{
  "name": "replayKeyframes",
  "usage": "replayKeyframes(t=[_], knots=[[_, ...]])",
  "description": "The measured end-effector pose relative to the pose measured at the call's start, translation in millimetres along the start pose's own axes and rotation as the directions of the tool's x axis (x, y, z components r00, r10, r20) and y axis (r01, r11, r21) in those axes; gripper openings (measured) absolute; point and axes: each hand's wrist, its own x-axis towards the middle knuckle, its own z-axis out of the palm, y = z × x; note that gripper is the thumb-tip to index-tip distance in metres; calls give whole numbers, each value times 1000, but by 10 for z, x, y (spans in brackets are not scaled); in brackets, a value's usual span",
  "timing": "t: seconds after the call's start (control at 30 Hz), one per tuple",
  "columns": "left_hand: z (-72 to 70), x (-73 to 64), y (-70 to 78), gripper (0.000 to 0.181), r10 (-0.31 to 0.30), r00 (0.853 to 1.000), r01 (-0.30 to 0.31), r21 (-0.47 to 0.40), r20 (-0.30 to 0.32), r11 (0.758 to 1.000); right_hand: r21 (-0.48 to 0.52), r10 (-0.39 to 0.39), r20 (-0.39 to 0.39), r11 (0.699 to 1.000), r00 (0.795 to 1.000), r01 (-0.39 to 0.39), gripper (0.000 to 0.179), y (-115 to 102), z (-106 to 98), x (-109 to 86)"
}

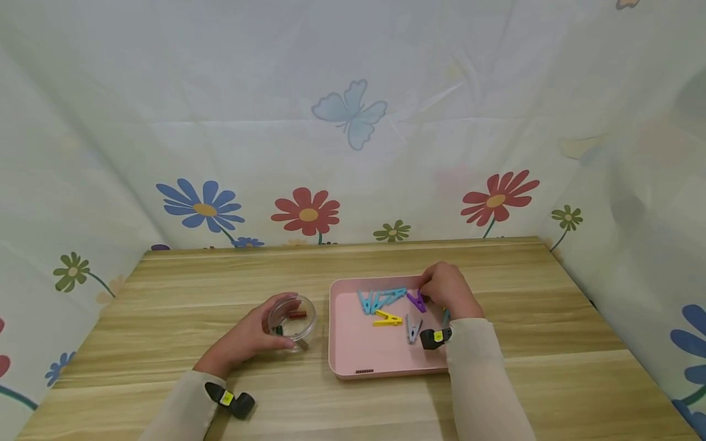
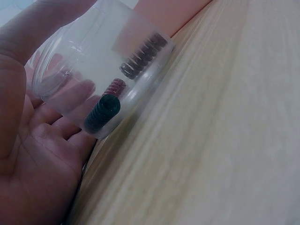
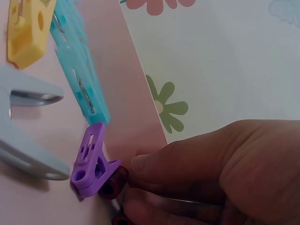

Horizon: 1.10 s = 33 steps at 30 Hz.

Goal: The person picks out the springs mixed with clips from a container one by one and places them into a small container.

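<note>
My left hand (image 1: 250, 337) grips a clear round plastic jar (image 2: 101, 42) on the table, left of a pink tray (image 1: 353, 352). Inside lie a green spring (image 2: 103, 112), a red spring (image 1: 297, 315) and a dark spring (image 2: 143, 55). At the tray's back right corner, my right hand (image 1: 449, 288) pinches a dark red spring (image 3: 115, 183) between thumb and fingertips. A purple clothespin (image 3: 91, 159) lies right against that spring. Below the fingers, another dark red spring (image 3: 122, 219) is partly hidden.
Also in the tray are several light blue clothespins (image 1: 377, 301), a yellow clothespin (image 1: 388, 318) and a grey clothespin (image 1: 413, 329). A dark spring (image 1: 364, 371) lies by its front wall. A flowered curtain (image 1: 353, 184) stands behind the wood-grain table (image 1: 265, 269).
</note>
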Motion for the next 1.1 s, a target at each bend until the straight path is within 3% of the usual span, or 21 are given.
replayKeyframes(t=[1.1], knots=[[-2, -7, -4, 82, -11, 1000, 11, 19, -6, 1000, -95, -10, 53, 995, 999, 15, 12, -52, 79, -35]])
